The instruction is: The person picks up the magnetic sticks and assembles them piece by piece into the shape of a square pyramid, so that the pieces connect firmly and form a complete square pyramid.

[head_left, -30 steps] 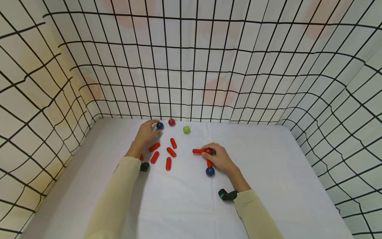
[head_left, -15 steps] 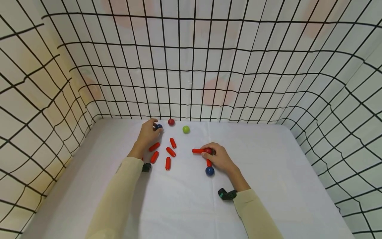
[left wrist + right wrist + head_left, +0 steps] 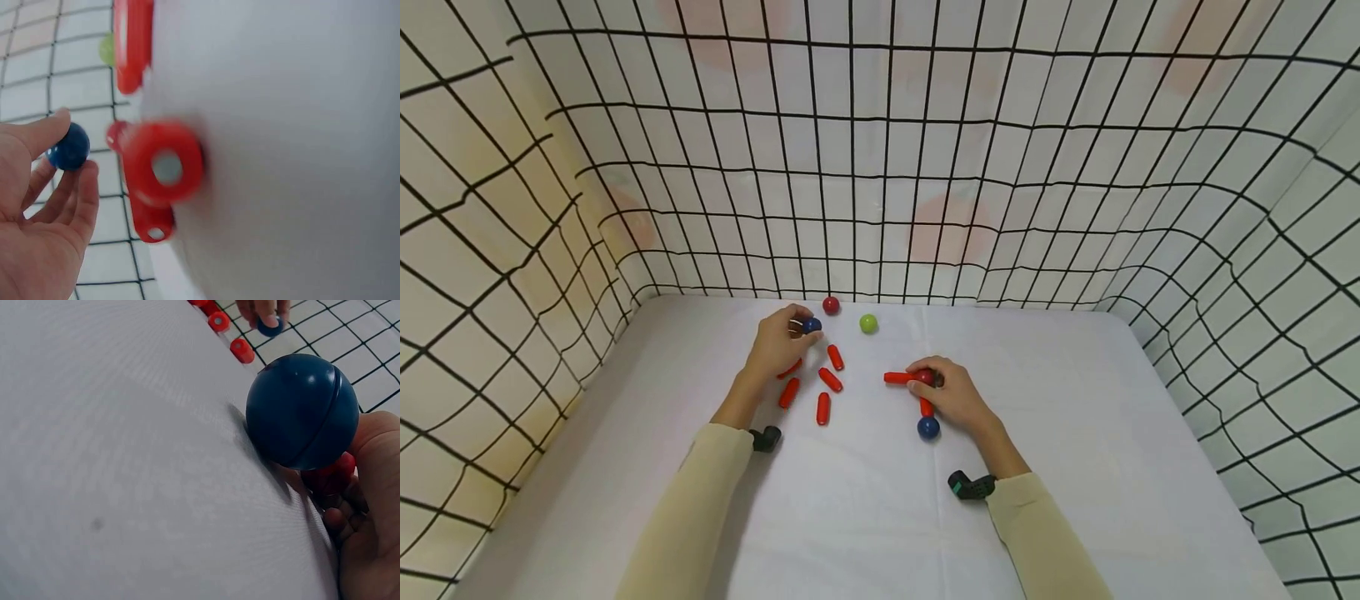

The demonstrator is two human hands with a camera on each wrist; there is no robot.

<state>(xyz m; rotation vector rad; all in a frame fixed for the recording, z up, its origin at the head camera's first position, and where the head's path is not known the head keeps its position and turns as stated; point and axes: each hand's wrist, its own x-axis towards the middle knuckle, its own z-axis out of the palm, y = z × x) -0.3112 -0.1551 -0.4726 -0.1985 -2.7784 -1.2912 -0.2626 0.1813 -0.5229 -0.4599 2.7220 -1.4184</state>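
My left hand (image 3: 773,343) pinches a small blue ball (image 3: 812,326) between thumb and fingers. In the left wrist view this ball (image 3: 70,147) shows clearly at the fingertips, above the loose red rods. My right hand (image 3: 955,392) grips a red ball (image 3: 925,377) joined to two red rods. One rod (image 3: 897,378) points left; the other rod (image 3: 927,407) runs toward me and ends in a second blue ball (image 3: 928,427). That blue ball (image 3: 300,412) looms large in the right wrist view, close over the white cloth, with a groove round it.
Several loose red rods (image 3: 823,408) lie between the hands and beneath the left one. Another red ball (image 3: 831,305) and a green ball (image 3: 868,323) sit near the back edge of the white-covered table (image 3: 865,517). Black grid netting (image 3: 880,150) encloses the back and sides.
My left hand has closed its fingers on the blue ball at the back and brought it slightly right and toward me. The right hand and its joined pieces have stayed put.
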